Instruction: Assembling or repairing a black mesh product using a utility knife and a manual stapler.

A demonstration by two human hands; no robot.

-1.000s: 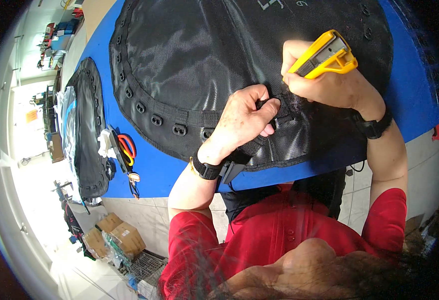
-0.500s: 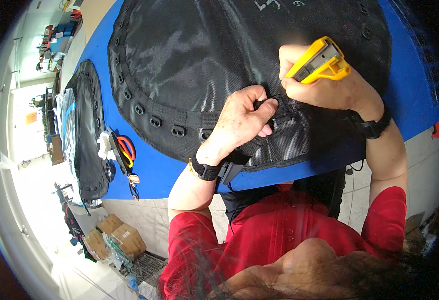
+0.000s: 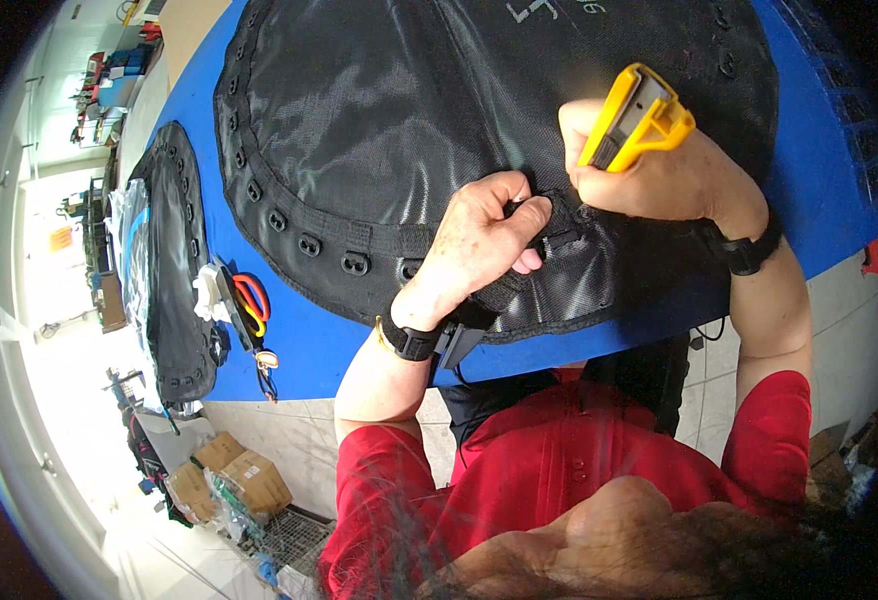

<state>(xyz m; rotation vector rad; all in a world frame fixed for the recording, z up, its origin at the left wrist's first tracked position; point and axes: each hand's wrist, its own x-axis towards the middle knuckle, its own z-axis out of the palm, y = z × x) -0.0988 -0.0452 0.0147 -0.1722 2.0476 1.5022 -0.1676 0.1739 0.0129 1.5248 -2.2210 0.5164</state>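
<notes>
A large round black mesh mat [image 3: 379, 120] lies on the blue tabletop, with a webbing band and black plastic eyelet pieces along its edge. My left hand [image 3: 484, 230] is closed near the mat's front edge, thumb and fingers pinching a fold of black webbing [image 3: 557, 215]. Just to its right, my right hand [image 3: 649, 185] is wrapped round a yellow utility knife [image 3: 639, 115], whose rear end points up and away. Its lower end goes down into my fist, close to the webbing; the blade is hidden.
Orange-handled scissors [image 3: 251, 300] lie left of the mat on the blue table [image 3: 299, 350]. Beyond them is a narrower black mat piece [image 3: 174, 270] beside clear plastic wrap [image 3: 131, 240]. Cardboard boxes [image 3: 254, 480] stand on the floor at lower left.
My right hand has tilted the utility knife more upright, its rear end rising slightly. My left hand stays on the webbing, and the whole view has shifted a little.
</notes>
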